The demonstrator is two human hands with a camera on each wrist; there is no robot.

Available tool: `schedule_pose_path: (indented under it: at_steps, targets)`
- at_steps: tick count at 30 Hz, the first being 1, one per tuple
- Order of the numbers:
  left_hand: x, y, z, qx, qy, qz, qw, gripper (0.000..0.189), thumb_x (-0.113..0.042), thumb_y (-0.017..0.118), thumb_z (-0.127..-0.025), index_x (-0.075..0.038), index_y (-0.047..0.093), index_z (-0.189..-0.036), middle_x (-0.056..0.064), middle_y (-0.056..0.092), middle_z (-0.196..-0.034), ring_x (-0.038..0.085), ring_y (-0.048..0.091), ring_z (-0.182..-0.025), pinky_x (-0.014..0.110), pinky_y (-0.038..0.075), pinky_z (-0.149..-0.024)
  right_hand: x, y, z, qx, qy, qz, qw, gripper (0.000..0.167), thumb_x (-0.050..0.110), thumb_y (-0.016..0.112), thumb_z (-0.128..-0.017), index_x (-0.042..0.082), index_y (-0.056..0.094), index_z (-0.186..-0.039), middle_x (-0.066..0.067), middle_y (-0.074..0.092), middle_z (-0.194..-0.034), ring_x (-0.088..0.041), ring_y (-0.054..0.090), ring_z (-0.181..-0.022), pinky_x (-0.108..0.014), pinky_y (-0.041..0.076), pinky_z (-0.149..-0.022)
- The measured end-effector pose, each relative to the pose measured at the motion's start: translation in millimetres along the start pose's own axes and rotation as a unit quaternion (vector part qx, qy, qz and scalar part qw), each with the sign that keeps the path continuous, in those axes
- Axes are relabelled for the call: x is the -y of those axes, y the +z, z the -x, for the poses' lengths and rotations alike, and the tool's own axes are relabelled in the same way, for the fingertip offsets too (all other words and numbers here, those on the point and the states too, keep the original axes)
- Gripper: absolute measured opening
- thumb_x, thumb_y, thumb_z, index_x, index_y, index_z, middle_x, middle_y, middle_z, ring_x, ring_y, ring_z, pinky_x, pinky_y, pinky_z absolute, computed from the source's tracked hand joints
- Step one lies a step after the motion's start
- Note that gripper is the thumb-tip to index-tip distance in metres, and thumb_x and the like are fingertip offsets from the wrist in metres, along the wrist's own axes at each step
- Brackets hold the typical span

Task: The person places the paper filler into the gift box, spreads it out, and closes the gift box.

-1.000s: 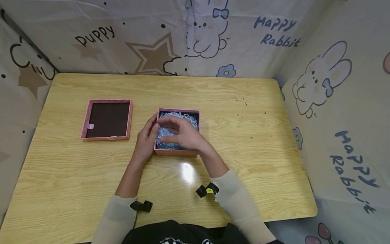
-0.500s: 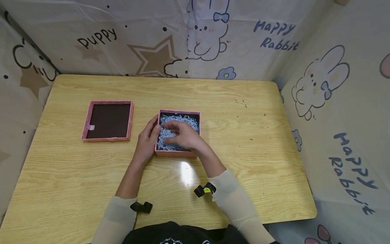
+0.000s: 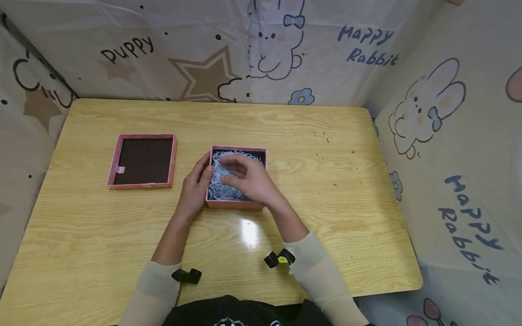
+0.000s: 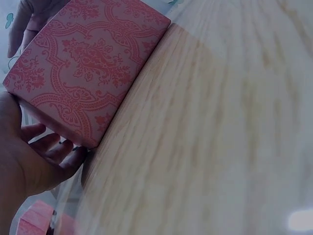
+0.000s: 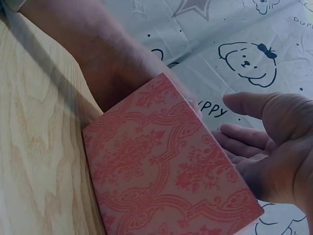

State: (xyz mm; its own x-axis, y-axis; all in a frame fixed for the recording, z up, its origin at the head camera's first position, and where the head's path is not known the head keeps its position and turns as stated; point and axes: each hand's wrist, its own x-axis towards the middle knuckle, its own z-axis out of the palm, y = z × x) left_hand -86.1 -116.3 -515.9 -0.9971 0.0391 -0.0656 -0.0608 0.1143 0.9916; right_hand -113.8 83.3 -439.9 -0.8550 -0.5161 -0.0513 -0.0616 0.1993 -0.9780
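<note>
A pink patterned box (image 3: 235,205) stands uncovered on the table, filled with blue shredded paper (image 3: 224,192); dark lining shows at its back right corner. My left hand (image 3: 195,188) holds the box's left side, thumb up by the rim. In the left wrist view the fingers of my left hand (image 4: 29,164) lie along the side of the box (image 4: 83,73). Over the shredded paper hovers my right hand (image 3: 253,181), fingers loosely bent and thumb apart, gripping nothing. The right wrist view has this right hand (image 5: 279,142) above the rim of the box (image 5: 161,161).
A pink box lid (image 3: 147,160) with a dark inside and a small pale tab lies upturned to the left on the wooden table (image 3: 326,217). Small dark scraps (image 3: 324,136) are scattered at the back right. Printed cloth (image 3: 326,81) hangs around the table.
My right hand has dipped a little toward the shredded paper, then lifted again, slightly to the right. My left hand has stayed at the box's side. The lid has not moved.
</note>
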Motion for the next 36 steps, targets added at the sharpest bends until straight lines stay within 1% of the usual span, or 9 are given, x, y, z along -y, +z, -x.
schedule_pose_path:
  at_steps: [6, 11, 14, 20, 24, 26, 31, 33, 36]
  targets:
    - [-5.3, -7.0, -0.3, 0.018, -0.008, -0.021, 0.9996, 0.058, -0.050, 0.043, -0.113, -0.031, 0.035, -0.167, 0.001, 0.039, -0.168, 0.025, 0.041, -0.151, 0.053, 0.033, -0.124, 8.7, 2.9, 2.3, -0.042, -0.032, -0.021, 0.9984, 0.038, 0.004, 0.070, -0.102, -0.002, 0.063, -0.138, -0.019, 0.064, -0.139, -0.026, 0.061, -0.134, -0.034, 0.047, -0.114]
    - [-12.4, -25.0, 2.0, 0.042, 0.019, 0.032, 0.9984, 0.060, -0.046, 0.031, -0.116, -0.016, 0.031, -0.168, 0.008, 0.029, -0.173, 0.031, 0.032, -0.157, 0.056, 0.027, -0.125, 14.2, 14.9, 1.9, -0.066, -0.048, -0.021, 0.9965, 0.051, 0.004, 0.071, -0.101, -0.002, 0.054, -0.149, -0.019, 0.057, -0.151, -0.023, 0.053, -0.143, -0.032, 0.042, -0.118]
    - [-21.1, -45.9, 7.2, 0.039, 0.044, 0.064, 0.9962, 0.062, -0.046, 0.028, -0.116, -0.012, 0.032, -0.167, 0.011, 0.029, -0.173, 0.034, 0.030, -0.157, 0.049, 0.030, -0.126, 18.4, 26.1, -0.5, -0.064, -0.042, -0.013, 0.9969, 0.061, 0.006, 0.073, -0.100, 0.001, 0.047, -0.156, -0.014, 0.050, -0.159, -0.018, 0.044, -0.150, -0.026, 0.037, -0.120]
    - [-32.7, -100.7, 21.7, 0.050, 0.121, 0.065, 0.9892, 0.059, -0.039, 0.022, -0.118, -0.007, 0.032, -0.166, 0.016, 0.034, -0.170, 0.026, 0.038, -0.154, 0.023, 0.039, -0.117, 24.3, 55.4, -9.9, -0.045, -0.033, -0.042, 0.9976, 0.075, 0.008, 0.074, -0.099, 0.002, 0.035, -0.163, -0.014, 0.038, -0.168, -0.014, 0.034, -0.155, -0.022, 0.032, -0.121]
    - [-33.5, -136.5, 30.0, 0.052, 0.139, 0.082, 0.9856, 0.061, -0.041, 0.022, -0.118, -0.006, 0.030, -0.167, 0.019, 0.032, -0.170, 0.020, 0.039, -0.154, 0.021, 0.039, -0.116, 28.4, 79.7, -20.7, -0.040, -0.021, -0.059, 0.9972, 0.081, 0.010, 0.075, -0.098, 0.003, 0.030, -0.165, -0.013, 0.034, -0.170, -0.013, 0.033, -0.155, -0.020, 0.031, -0.120]
    - [-30.8, -150.8, 32.3, 0.050, 0.140, 0.090, 0.9848, 0.061, -0.043, 0.023, -0.117, -0.007, 0.029, -0.167, 0.018, 0.031, -0.170, 0.020, 0.037, -0.154, 0.021, 0.039, -0.116, 30.5, 90.8, -24.1, -0.043, -0.019, -0.057, 0.9973, 0.082, 0.010, 0.075, -0.098, 0.003, 0.029, -0.165, -0.012, 0.033, -0.171, -0.014, 0.032, -0.156, -0.019, 0.031, -0.120]
    - [-18.8, -181.9, 33.5, 0.049, 0.166, 0.112, 0.9784, 0.062, -0.040, 0.025, -0.118, -0.002, 0.027, -0.167, 0.016, 0.032, -0.171, 0.021, 0.033, -0.156, 0.022, 0.037, -0.118, 31.0, 115.4, -32.3, -0.051, -0.019, -0.033, 0.9980, 0.086, 0.015, 0.075, -0.099, 0.008, 0.024, -0.168, -0.006, 0.029, -0.172, -0.015, 0.028, -0.158, -0.022, 0.031, -0.121]
    - [-14.1, -193.3, 32.9, 0.040, 0.178, 0.120, 0.9760, 0.061, -0.038, 0.027, -0.118, 0.001, 0.028, -0.165, 0.016, 0.033, -0.170, 0.022, 0.031, -0.157, 0.022, 0.035, -0.119, 28.5, 125.2, -37.1, -0.061, -0.012, -0.022, 0.9978, 0.087, 0.019, 0.074, -0.100, 0.011, 0.022, -0.169, -0.004, 0.029, -0.173, -0.016, 0.029, -0.157, -0.025, 0.032, -0.121]
    - [-5.1, -208.0, 30.5, 0.015, 0.177, 0.117, 0.9772, 0.060, -0.038, 0.030, -0.118, 0.001, 0.031, -0.165, 0.013, 0.033, -0.171, 0.021, 0.024, -0.160, 0.022, 0.026, -0.124, 22.1, 140.0, -44.3, -0.084, 0.010, -0.002, 0.9964, 0.090, 0.026, 0.074, -0.100, 0.013, 0.020, -0.170, -0.003, 0.029, -0.173, -0.017, 0.031, -0.156, -0.030, 0.035, -0.121]
